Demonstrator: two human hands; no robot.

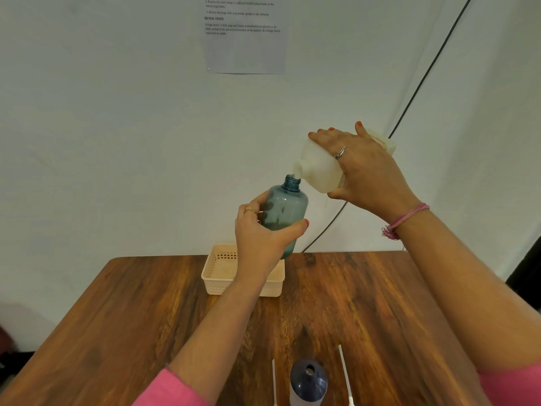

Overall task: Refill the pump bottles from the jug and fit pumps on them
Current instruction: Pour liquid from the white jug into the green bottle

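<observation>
Setting: a person stands at a brown wooden table [146,312] set against a pale wall, both arms raised above the tabletop, pink sleeves at the elbows.

Left hand: the left hand [260,232] grips a translucent blue pump bottle [285,209] around its lower half, fingers behind it and thumb across the front. The hand wears a ring.

Blue bottle: held in the air above the far side of the table, nearly upright with a slight tilt, its threaded neck open and pointing up toward the jug. It carries no pump.

Right hand: the right hand [363,168] holds a white plastic jug [319,168], fingers spread over the top of the jug's body and the thumb beneath it. A ring sits on one finger and a pink thread band circles the wrist.

Jug: tipped well over on its side, its spout aimed down and left, just above the blue bottle's mouth. I cannot tell whether liquid is running.

Basket: a pale peach perforated basket [219,276] sits on the far edge of the table, partly hidden behind the left forearm.

Near edge: a second bottle [307,382], dark blue on top with an open neck, stands upright at the bottom of the view. A thin white tube [344,370] lies on the table to its right, another to its left.

Wall: a printed paper sheet [246,48] is fixed high on the wall, and a dark cable [424,77] runs diagonally down behind the jug.
</observation>
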